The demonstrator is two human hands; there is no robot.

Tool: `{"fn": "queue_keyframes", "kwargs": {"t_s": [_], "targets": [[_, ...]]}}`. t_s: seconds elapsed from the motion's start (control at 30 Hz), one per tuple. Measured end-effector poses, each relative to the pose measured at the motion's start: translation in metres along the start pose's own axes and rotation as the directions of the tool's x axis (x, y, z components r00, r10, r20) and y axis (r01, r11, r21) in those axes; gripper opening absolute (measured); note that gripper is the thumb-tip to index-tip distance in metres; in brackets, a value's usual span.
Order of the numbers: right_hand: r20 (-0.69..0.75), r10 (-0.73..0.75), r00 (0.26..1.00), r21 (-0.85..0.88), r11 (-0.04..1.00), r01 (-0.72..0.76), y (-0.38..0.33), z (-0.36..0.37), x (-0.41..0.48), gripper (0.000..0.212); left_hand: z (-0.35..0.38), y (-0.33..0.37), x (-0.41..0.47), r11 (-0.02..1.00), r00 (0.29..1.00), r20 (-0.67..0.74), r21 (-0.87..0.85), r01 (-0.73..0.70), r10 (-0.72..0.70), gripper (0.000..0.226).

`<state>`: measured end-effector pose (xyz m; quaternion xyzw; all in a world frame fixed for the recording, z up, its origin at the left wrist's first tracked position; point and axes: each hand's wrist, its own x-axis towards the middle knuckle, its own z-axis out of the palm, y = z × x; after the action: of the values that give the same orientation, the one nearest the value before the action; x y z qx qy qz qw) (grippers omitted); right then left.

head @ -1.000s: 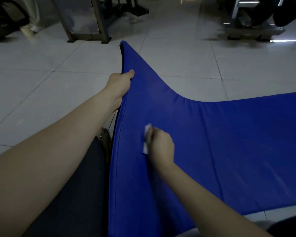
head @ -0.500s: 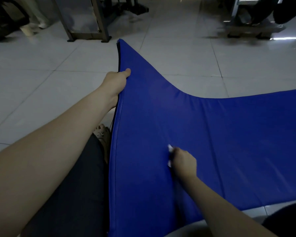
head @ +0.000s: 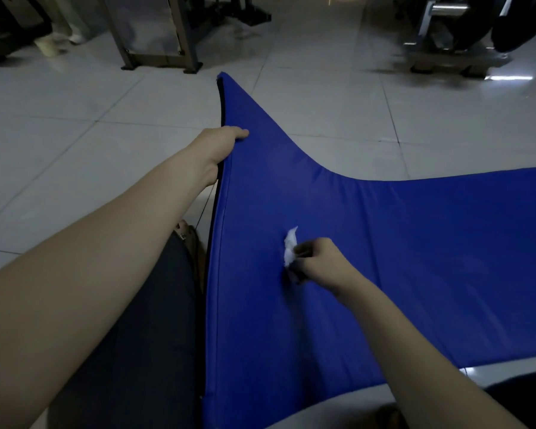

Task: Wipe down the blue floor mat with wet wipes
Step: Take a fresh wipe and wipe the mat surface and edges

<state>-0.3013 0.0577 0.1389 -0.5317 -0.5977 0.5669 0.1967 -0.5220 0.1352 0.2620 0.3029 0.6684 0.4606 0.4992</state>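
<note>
Two hands share the work. The left hand (head: 220,144), at eleven o'clock from the middle of the view, grips the long side edge of the padded blue vinyl floor mat (head: 415,258). Its thumb lies over the top face and its fingers are hidden behind. That side is lifted off the pale glossy tiled floor (head: 75,150), probably to tilt the surface within reach and hold it taut. The mat's far end lies flat toward three o'clock. The right hand (head: 319,261), at five o'clock from the left, pinches a crumpled white wet wipe (head: 290,246) in curled fingers and presses it on the raised face, apparently mid-stroke. A dark trouser leg (head: 130,335) sits at eight o'clock.
</note>
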Motion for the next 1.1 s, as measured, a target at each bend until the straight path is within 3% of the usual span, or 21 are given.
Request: {"fn": "queue_keyframes", "kwargs": {"t_s": [0.07,0.23,0.37,0.43,0.53,0.63,0.73,0.8,0.83,0.93,1.03,1.1], "targets": [[-0.064,-0.055,0.996,0.004,0.998,0.055,-0.005,0.008,-0.005,0.014,-0.003,0.000,-0.005,0.996,0.997,0.074,0.086,0.030,-0.037,0.022],[-0.172,-0.279,0.945,0.030,0.957,0.288,-0.034,0.056,-0.034,0.023,-0.018,-0.004,-0.021,0.950,0.956,0.240,0.299,0.090,-0.167,0.020],[-0.232,-0.531,0.815,-0.198,0.846,0.495,-0.047,0.083,-0.060,0.015,-0.023,-0.011,-0.022,0.932,0.971,0.194,0.356,0.065,-0.142,0.023],[-0.245,-0.589,0.770,-0.211,0.808,0.551,-0.042,0.089,-0.058,0.013,-0.019,-0.015,-0.022,0.937,0.983,0.155,0.348,0.039,-0.098,0.020],[-0.312,-0.502,0.807,-0.045,0.856,0.515,-0.025,0.089,-0.045,0.017,-0.011,-0.017,-0.022,0.949,0.991,0.114,0.313,0.025,-0.064,0.015],[-0.435,-0.346,0.831,-0.069,0.933,0.352,0.020,0.081,-0.024,0.021,-0.007,-0.017,-0.022,0.964,0.994,0.093,0.265,0.023,-0.049,0.018],[-0.527,-0.094,0.845,-0.206,0.978,-0.019,0.090,0.059,-0.005,0.028,-0.006,-0.016,-0.019,0.968,0.996,0.081,0.249,0.004,-0.025,0.023],[-0.578,0.114,0.808,-0.272,0.907,-0.322,0.126,0.044,-0.002,0.029,-0.005,-0.017,-0.017,0.969,0.997,0.071,0.244,-0.019,0.002,0.026],[-0.598,0.189,0.779,-0.233,0.889,-0.395,0.135,0.040,-0.002,0.032,-0.005,-0.017,-0.016,0.971,0.998,0.061,0.236,-0.032,0.018,0.028],[-0.597,0.236,0.767,-0.046,0.944,-0.326,0.112,0.042,0.003,0.044,-0.003,-0.015,-0.012,0.981,0.998,0.015,0.180,-0.069,0.067,0.034],[-0.546,0.087,0.833,0.090,0.995,-0.045,0.041,0.052,-0.002,0.028,0.000,-0.010,-0.011,0.988,0.995,0.000,0.121,-0.095,0.096,0.037],[-0.480,-0.062,0.875,0.154,0.976,0.154,-0.011,0.062,-0.019,0.025,0.003,-0.009,-0.013,0.983,0.993,0.005,0.147,-0.114,0.114,0.033]]}}
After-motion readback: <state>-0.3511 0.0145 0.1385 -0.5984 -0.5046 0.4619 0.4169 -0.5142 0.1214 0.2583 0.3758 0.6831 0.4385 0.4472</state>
